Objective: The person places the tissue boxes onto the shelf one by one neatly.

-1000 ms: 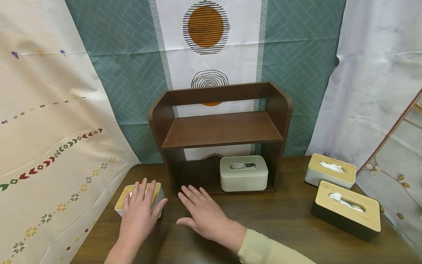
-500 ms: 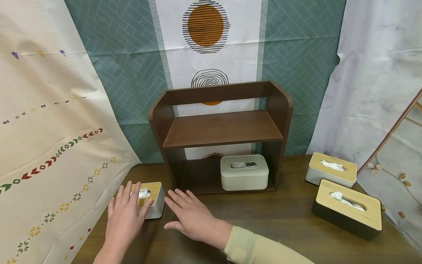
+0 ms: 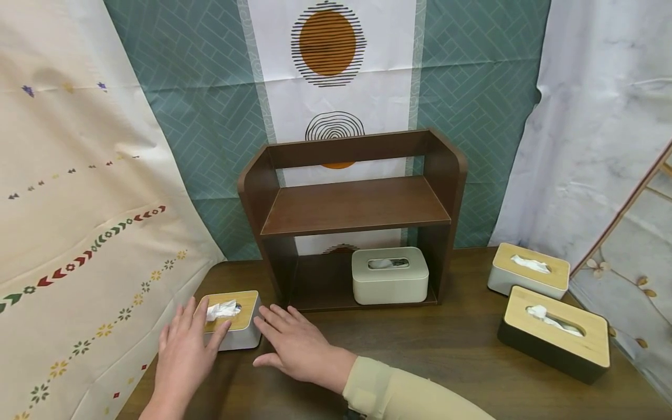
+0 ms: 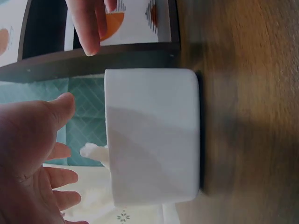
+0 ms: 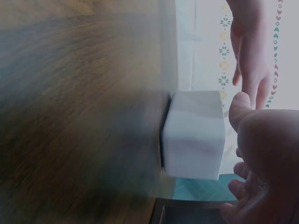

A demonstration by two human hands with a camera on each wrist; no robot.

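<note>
A white tissue box [image 3: 247,337] with a light wooden lid and a tissue poking out stands on the table at the left. My left hand [image 3: 182,350] is at its left front corner, fingers extended, thumb apart. On the box's right side is my right hand [image 3: 303,349], palm down with straight fingers. In the left wrist view, a gap shows between the left hand [image 4: 32,154] and the white box wall [image 4: 154,140]. The right wrist view has the right hand [image 5: 266,163] higher than the box [image 5: 194,135], seemingly apart from it. Neither hand holds anything.
A dark brown two-tier shelf [image 3: 357,204] stands at the back, with a grey-white tissue box [image 3: 390,286] on its lower right. To the right are a white wood-lidded tissue box [image 3: 527,271] and a black wood-lidded one [image 3: 551,332]. Cloths [image 3: 79,204] hang around the wooden table [image 3: 409,350].
Both hands have moved left and slightly toward me. The left hand has come off from over the left tissue box, uncovering its lid, and the right hand has come closer to the box's right side.
</note>
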